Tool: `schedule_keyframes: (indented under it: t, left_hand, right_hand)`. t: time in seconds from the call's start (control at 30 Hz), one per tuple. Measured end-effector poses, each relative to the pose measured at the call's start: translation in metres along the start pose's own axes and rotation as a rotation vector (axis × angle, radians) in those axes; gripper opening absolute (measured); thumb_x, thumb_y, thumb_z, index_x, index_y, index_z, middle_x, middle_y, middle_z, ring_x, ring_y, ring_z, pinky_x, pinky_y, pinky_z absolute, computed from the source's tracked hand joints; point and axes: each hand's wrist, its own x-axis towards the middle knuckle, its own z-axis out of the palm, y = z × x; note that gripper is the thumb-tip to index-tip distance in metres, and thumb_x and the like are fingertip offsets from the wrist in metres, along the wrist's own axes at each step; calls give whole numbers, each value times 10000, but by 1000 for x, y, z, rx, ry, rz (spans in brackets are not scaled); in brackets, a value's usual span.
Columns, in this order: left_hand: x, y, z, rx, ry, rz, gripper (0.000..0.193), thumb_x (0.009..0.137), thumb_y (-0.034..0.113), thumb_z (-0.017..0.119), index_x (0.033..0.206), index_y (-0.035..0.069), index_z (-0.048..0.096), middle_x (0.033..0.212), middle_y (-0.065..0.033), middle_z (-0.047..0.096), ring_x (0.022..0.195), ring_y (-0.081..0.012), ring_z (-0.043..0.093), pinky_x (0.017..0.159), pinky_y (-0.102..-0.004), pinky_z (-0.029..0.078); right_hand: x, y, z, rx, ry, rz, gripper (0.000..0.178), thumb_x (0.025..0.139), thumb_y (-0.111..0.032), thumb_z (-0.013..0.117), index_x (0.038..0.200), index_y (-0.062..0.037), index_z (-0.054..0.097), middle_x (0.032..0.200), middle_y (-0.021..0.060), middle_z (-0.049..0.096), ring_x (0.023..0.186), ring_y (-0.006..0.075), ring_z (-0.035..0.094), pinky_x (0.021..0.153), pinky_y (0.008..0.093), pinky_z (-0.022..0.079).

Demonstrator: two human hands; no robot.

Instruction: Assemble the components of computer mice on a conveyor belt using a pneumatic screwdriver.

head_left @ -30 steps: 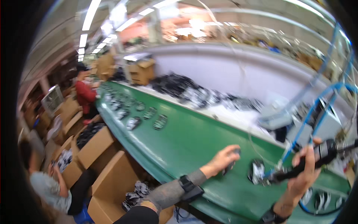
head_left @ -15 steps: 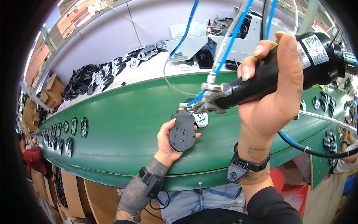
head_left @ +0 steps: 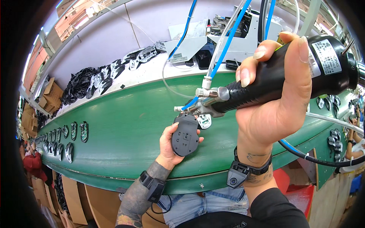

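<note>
A black computer mouse [head_left: 184, 137], underside facing up, rests in my left hand [head_left: 167, 146], whose fingers wrap round its edges. My right hand [head_left: 279, 89] grips the black body of a power screwdriver [head_left: 262, 78] with air hoses attached. The driver's metal head [head_left: 207, 100] points left and down over the far end of the mouse; its bit tip is hidden, so contact with the mouse cannot be told. Just behind the mouse, a white mouse part [head_left: 204, 121] lies on the green conveyor belt [head_left: 129, 114], partly covered by the tool.
Rows of mouse halves with circuit boards [head_left: 73, 131] line the belt's left. White and black shells [head_left: 114, 70] and a black pile [head_left: 80, 83] sit on the back shelf. More parts [head_left: 334, 140] and other people are at far right; blue hoses [head_left: 228, 47] hang overhead.
The driver and my right hand have shifted slightly left, the metal head tilting a little over the mouse. My left hand still holds the mouse in nearly the same place.
</note>
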Motion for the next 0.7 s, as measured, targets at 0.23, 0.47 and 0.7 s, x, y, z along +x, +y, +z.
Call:
schedule_keyframes:
  t: [0.23,0.47,0.7]
  left_hand:
    - [0,-1,-2,-7,27,5,443,875,331,468,1194,24,475,1147,-145,552,965,-276,595,844,-480,507]
    - [-6,2,-4,2,-28,-8,462,856,355,467,1155,6,509,1054,-173,592,937,-321,605,825,-505,509]
    - [0,2,-2,119,13,50,450,853,348,472,1144,8,516,1001,-163,609,911,-312,613,816,-482,516]
  right_hand:
    - [7,4,-16,-384,-42,-68,383,893,-355,555,1068,-23,482,761,83,530,517,156,487,531,274,391]
    - [4,2,-13,-356,-20,-58,393,892,-368,553,1064,-22,485,734,82,532,497,149,475,518,269,386]
    - [0,-12,3,-27,-1,15,421,898,-398,528,1076,-18,492,808,97,539,506,146,473,536,275,385]
